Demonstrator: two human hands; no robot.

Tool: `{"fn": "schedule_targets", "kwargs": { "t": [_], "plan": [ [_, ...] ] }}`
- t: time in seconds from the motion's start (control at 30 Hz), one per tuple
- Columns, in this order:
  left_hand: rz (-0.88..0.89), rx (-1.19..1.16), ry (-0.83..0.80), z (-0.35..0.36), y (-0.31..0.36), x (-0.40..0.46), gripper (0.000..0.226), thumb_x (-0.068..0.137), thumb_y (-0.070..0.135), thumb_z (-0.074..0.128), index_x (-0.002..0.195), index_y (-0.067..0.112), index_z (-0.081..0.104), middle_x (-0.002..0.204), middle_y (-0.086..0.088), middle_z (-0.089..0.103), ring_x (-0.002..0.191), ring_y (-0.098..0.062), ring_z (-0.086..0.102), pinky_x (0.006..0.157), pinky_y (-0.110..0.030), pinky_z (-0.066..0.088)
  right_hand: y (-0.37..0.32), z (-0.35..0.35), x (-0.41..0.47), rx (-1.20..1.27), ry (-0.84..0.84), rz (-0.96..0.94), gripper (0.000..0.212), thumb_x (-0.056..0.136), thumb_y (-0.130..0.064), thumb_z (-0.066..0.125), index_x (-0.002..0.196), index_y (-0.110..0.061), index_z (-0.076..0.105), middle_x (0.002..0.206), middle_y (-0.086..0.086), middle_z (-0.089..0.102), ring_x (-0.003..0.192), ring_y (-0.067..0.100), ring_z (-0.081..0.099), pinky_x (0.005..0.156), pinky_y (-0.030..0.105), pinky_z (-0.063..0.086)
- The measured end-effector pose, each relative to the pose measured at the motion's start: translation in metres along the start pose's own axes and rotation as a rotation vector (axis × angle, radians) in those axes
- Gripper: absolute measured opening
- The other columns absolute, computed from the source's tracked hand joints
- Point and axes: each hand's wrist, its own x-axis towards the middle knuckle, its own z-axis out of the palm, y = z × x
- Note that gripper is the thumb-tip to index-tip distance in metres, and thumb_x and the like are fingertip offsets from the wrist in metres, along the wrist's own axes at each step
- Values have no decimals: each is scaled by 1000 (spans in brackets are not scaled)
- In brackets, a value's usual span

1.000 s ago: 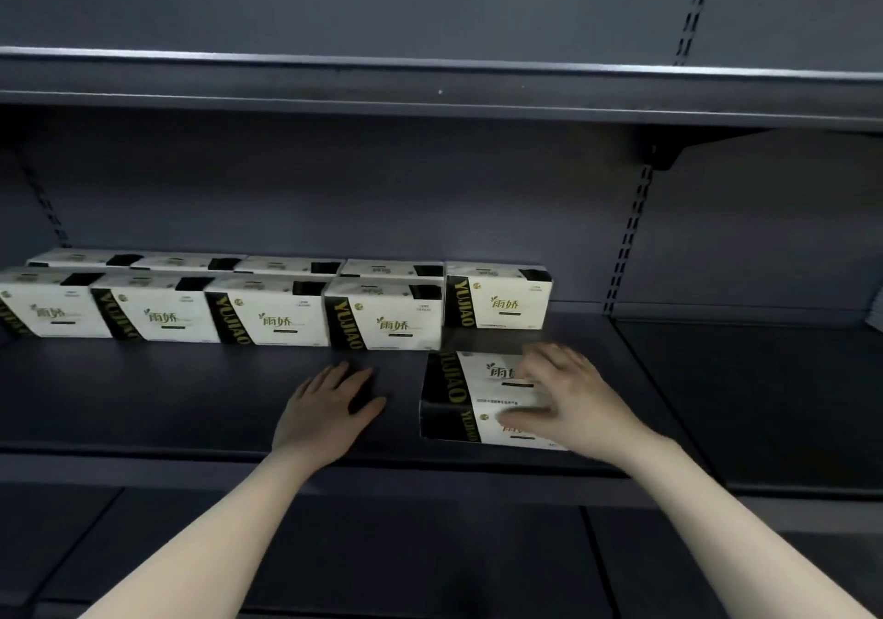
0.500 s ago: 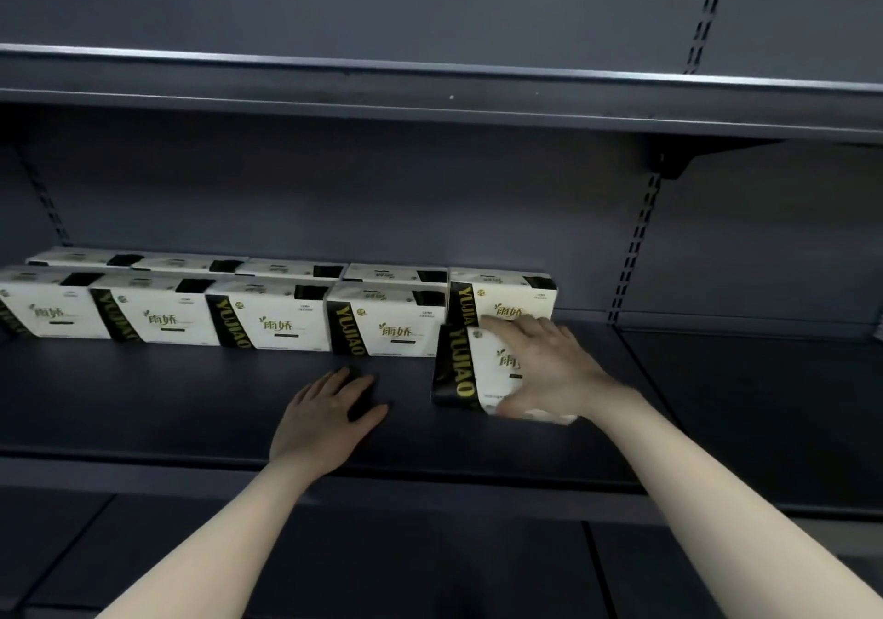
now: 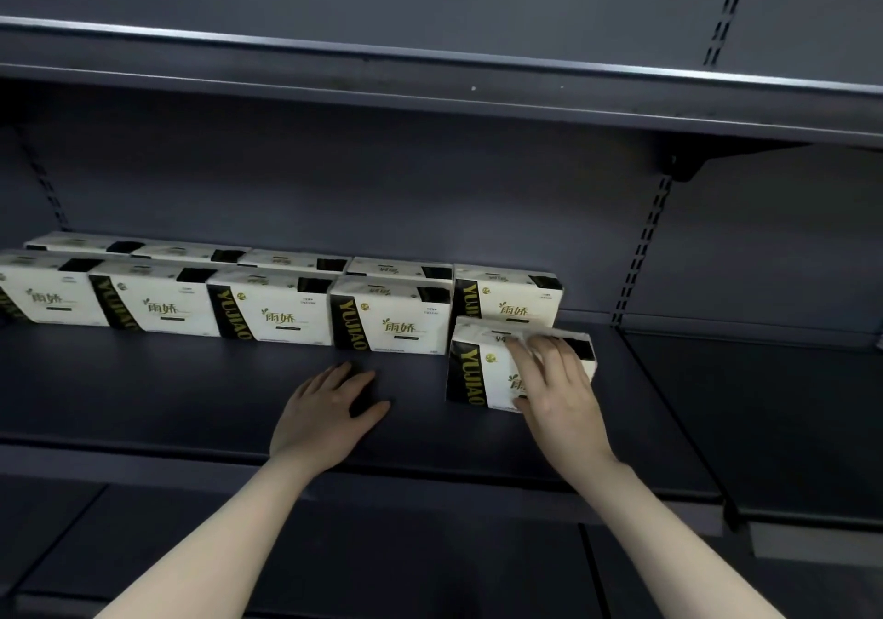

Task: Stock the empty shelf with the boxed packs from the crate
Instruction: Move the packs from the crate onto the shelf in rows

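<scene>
Several white and black boxed packs (image 3: 267,312) stand in two rows along the back left of the dark shelf (image 3: 143,394). One more pack (image 3: 478,370) stands upright at the right end, just in front of the last rear pack (image 3: 506,300). My right hand (image 3: 556,389) holds this front pack, fingers over its top edge and thumb on its front face. My left hand (image 3: 329,408) rests flat on the shelf, fingers spread, apart from the packs. The crate is out of sight.
An upper shelf (image 3: 430,73) overhangs the working shelf. A slotted upright (image 3: 640,250) and bracket mark where the neighbouring shelf bay (image 3: 764,418) begins on the right. A lower shelf (image 3: 382,570) lies beneath my arms.
My right hand tipped the pack up from lying flat near the front edge and pushed it back toward the rows. My left hand stayed resting on the shelf.
</scene>
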Motion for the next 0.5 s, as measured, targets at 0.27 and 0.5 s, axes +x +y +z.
{"fn": "schedule_targets", "kwargs": {
  "t": [0.27, 0.5],
  "plan": [
    [2, -15, -6, 0, -1, 0, 60, 93, 64, 32, 147, 39, 26, 158, 9, 17, 145, -12, 12, 117, -30, 9, 14, 28, 30, -32, -17, 6, 83, 52, -1, 85, 126, -1, 47, 109, 21, 54, 110, 31, 40, 98, 49, 44],
    [1, -12, 15, 1, -2, -1, 60, 93, 63, 33, 147, 39, 27, 158, 9, 17, 145, -12, 12, 116, -29, 8, 30, 45, 54, -3, -60, -17, 85, 49, -2, 88, 124, 0, 49, 109, 23, 54, 108, 31, 39, 95, 48, 46]
  ]
}}
